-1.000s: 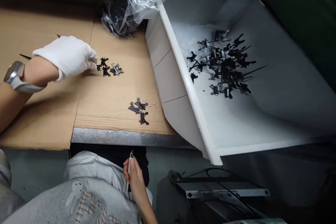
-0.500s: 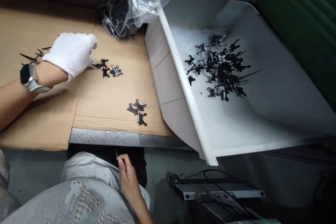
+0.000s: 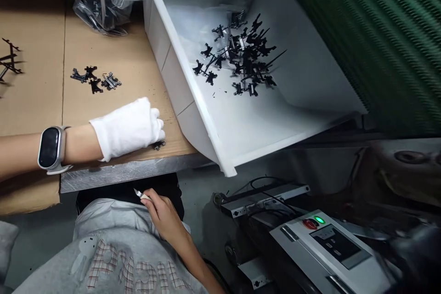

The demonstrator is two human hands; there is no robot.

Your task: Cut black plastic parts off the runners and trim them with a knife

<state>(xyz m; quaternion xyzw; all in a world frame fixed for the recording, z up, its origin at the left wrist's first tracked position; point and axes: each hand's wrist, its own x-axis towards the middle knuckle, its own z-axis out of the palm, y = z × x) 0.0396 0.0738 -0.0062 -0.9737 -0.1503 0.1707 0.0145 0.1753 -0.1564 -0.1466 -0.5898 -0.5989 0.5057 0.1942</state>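
My left hand [image 3: 127, 128], in a white cotton glove, lies curled on the cardboard sheet [image 3: 131, 78] near its front edge. A small black plastic piece [image 3: 159, 145] shows at the gloved fingertips, and anything further under the glove is hidden. A smartwatch [image 3: 50, 147] sits on that wrist. My right hand [image 3: 163, 216] is bare and low over my lap, pinching a small pale-handled craft knife [image 3: 142, 195]. Farther back on the cardboard lies a small cluster of black plastic pieces [image 3: 95, 79], and another piece [image 3: 8, 59] sits at the left edge.
A white tilted bin [image 3: 179, 73] holds a heap of black plastic pieces [image 3: 241, 50]. Behind the cardboard is a plastic bag [image 3: 103, 0] of dark parts. A metal table edge [image 3: 127, 174] runs below the cardboard. Low right stands a grey control box [image 3: 320, 243] with red and green buttons.
My view has swung right. My left hand has moved from the back cluster toward me, over where the front pieces lay. My right hand has turned the knife's blade to the left.
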